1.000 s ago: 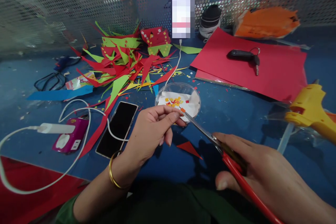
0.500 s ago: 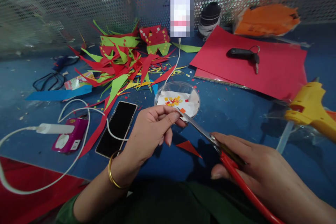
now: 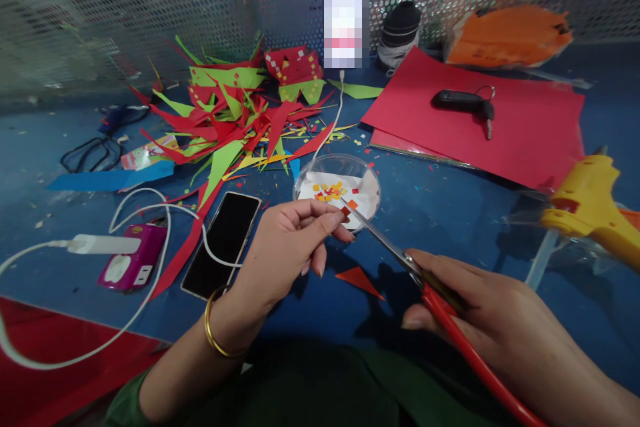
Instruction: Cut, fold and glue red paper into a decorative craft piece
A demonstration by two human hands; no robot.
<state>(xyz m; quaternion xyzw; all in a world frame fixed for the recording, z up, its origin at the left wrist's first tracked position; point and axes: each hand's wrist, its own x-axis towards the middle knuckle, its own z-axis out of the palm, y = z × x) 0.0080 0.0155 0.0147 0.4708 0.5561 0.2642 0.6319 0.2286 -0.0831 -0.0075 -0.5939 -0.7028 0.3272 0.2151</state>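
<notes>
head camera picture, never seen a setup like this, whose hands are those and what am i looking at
There is no machine arm here: these are a person's own bare hands, seen from a camera worn on their head, looking forward and down. The left hand pinches a small piece of paper. The right hand holds scissors, their tips over a clear dish with small paper squares. On the blue table, a pile of paper strips lies beyond the dish to the left; red sheets bearing keys, and a yellow glue gun, are to the right.
</notes>
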